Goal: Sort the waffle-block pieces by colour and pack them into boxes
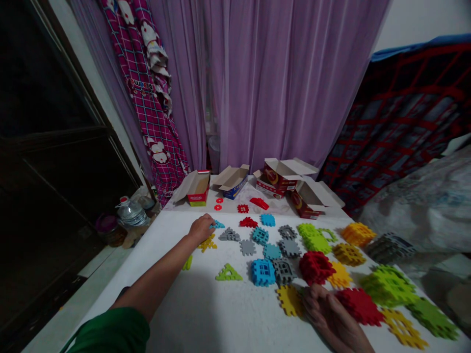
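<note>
My left hand [201,228] reaches to the far left of the white table, its fingers closed at the edge of a light blue triangular building piece [218,224]. Just below that hand lie yellow triangular pieces [208,243], and grey triangular ones [229,235] are to its right. My right hand [327,314] rests near the front right, loosely curled with thumb and fingers apart and nothing visible in it. Its fingertips are beside a yellow square piece [290,300]. A red stack of pieces [316,267] sits just beyond, and a red square stack [359,306] lies to its right.
Open cardboard boxes [198,197] line the back edge before a purple curtain [253,83]. Stacks of blue [262,272], grey, lime green [388,285] and yellow pieces cover the right half. A green triangular piece [228,272] lies at centre. A water bottle [131,213] stands left of the table.
</note>
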